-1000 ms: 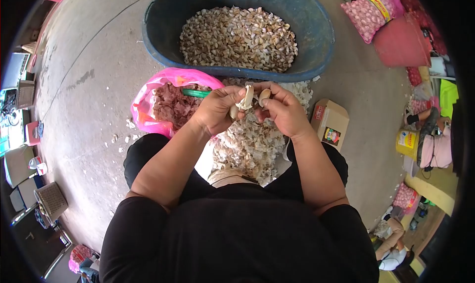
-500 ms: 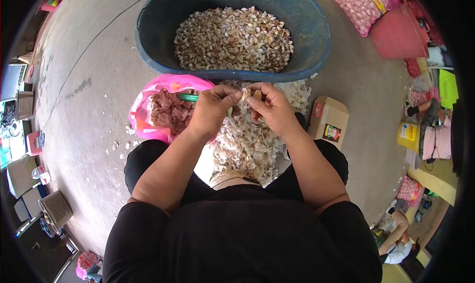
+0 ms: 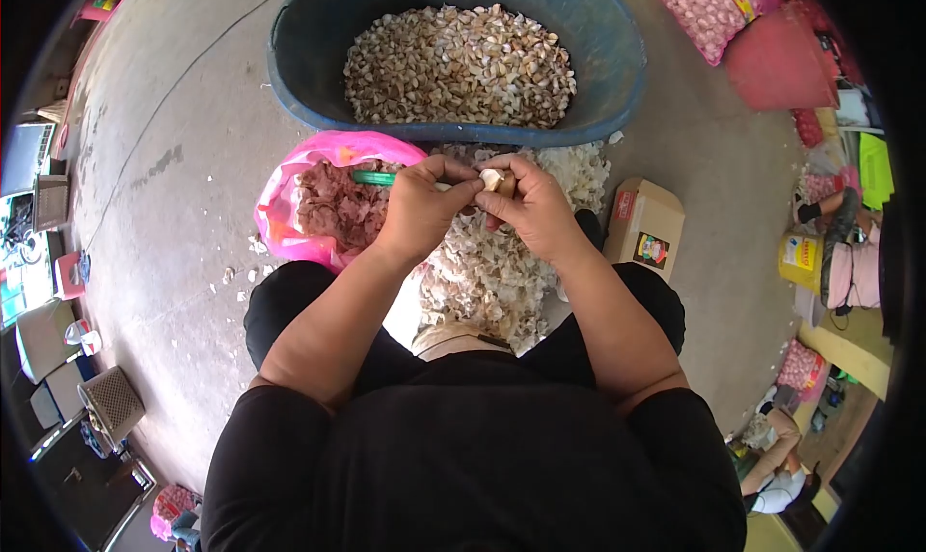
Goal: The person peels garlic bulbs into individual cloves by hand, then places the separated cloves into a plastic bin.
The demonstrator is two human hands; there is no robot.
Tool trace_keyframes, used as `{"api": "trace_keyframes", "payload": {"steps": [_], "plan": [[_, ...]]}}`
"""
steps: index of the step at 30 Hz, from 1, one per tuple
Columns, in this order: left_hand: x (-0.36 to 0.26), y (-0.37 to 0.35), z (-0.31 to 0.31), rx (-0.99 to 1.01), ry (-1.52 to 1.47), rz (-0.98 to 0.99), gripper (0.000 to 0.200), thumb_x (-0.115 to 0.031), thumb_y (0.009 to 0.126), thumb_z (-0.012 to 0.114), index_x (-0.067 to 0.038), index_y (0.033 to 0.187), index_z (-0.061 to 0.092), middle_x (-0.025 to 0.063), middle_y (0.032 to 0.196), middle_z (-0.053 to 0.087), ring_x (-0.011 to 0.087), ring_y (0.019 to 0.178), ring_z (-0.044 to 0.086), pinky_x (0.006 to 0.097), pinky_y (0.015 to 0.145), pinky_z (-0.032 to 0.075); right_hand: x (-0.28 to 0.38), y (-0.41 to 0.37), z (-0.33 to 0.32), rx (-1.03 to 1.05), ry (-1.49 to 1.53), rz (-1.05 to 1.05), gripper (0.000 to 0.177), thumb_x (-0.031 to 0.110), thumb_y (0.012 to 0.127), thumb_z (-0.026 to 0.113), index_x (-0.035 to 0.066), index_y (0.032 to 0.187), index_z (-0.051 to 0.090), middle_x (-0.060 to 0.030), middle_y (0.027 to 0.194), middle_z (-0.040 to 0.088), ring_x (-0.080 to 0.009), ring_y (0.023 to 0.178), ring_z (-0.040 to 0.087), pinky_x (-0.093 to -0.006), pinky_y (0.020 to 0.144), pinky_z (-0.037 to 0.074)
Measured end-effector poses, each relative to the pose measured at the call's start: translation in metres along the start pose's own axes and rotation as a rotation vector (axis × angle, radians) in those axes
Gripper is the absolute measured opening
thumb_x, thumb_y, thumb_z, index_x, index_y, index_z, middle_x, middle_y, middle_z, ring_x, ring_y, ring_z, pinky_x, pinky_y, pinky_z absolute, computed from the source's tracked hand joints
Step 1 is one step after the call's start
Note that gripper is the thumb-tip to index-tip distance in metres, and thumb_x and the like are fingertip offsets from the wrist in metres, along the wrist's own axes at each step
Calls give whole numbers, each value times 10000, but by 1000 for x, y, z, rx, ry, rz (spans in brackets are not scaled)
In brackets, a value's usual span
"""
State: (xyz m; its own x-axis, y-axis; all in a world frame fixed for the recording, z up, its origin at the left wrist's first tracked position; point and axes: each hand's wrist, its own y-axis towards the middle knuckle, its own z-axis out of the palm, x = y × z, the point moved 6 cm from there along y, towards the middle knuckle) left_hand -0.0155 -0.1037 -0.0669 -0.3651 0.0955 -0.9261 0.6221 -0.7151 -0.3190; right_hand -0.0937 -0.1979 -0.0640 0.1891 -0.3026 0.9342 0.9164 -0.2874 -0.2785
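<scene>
A person in a black shirt (image 3: 473,465) is holding both hands out in front. The right hand (image 3: 533,205) is gripping a piece of garlic (image 3: 493,179) with its thumb and fingers. The left hand (image 3: 422,205) is pressing its thumb and fingertips together right beside the garlic; I cannot tell what they are gripping. Papery skins (image 3: 487,282) are lying in a heap below. A pink bag (image 3: 371,145) is sitting left, a cardboard box (image 3: 664,210) right. Farther out, a blue tub (image 3: 610,60) is holding lots of cloves (image 3: 458,65).

1 head camera looks forward and down, close over the hands (image 3: 418,208) (image 3: 531,205); edges seem warped.
</scene>
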Motion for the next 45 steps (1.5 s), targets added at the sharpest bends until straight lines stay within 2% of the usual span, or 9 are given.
{"api": "trace_keyframes", "payload": {"steps": [10,17,23,30,34,37,38,42,45], "plan": [[-15,0,3,140,230,-114,99,-6,687,640,19,753,572,43,686,572,84,600,516,213,546,429,14,-1,-5,191,-288,184,227,26,694,679,17,836,502,9,602,513,-52,480,481,-203,440,396],[-10,7,-14,117,-154,-203,58,-6,748,604,-10,774,552,31,673,546,84,521,498,208,480,426,10,0,-25,171,-770,176,178,47,735,627,4,861,509,-19,633,546,-59,486,487,-209,428,393],[5,6,-15,31,-194,-241,70,-69,789,582,-7,816,565,19,677,552,80,502,478,208,476,404,-6,1,-29,-144,139,313,128,125,825,513,40,921,516,-57,656,550,-97,494,494,-221,424,388],[-8,-10,11,230,708,240,175,-107,777,581,21,894,560,44,703,561,100,640,519,226,570,421,-14,4,-51,-258,-53,272,137,209,862,471,94,910,528,-35,670,527,-98,517,476,-228,449,392],[2,-1,2,-8,486,18,142,-84,799,554,8,899,513,89,763,545,144,712,524,258,625,432,-28,-2,-30,-263,239,399,225,277,880,430,75,909,525,-57,722,566,-156,585,564,-285,513,473],[-17,-16,23,-41,485,311,162,-104,754,566,-5,871,515,192,950,462,344,857,491,384,717,427,-41,-5,14,76,658,517,324,395,866,417,114,979,531,-43,914,587,-183,777,595,-348,619,500],[-25,-27,31,-27,611,545,239,-115,718,594,-18,913,497,183,984,451,349,881,484,395,763,421,-50,-17,12,-153,686,606,329,387,857,438,106,1005,523,-19,936,574,-162,826,574,-329,650,492],[-60,-58,26,-172,672,897,310,-60,628,650,-53,905,511,131,953,491,298,888,508,387,743,431,-24,3,20,155,239,121,326,363,864,421,84,999,523,-62,959,552,-163,806,558,-262,703,469],[-65,-76,13,-53,667,944,320,-74,620,656,-47,905,513,115,926,507,268,832,539,366,694,451,3,44,1,-111,600,387,451,375,908,262,-18,957,480,-191,1000,532,-294,875,561,-286,624,504]]}}
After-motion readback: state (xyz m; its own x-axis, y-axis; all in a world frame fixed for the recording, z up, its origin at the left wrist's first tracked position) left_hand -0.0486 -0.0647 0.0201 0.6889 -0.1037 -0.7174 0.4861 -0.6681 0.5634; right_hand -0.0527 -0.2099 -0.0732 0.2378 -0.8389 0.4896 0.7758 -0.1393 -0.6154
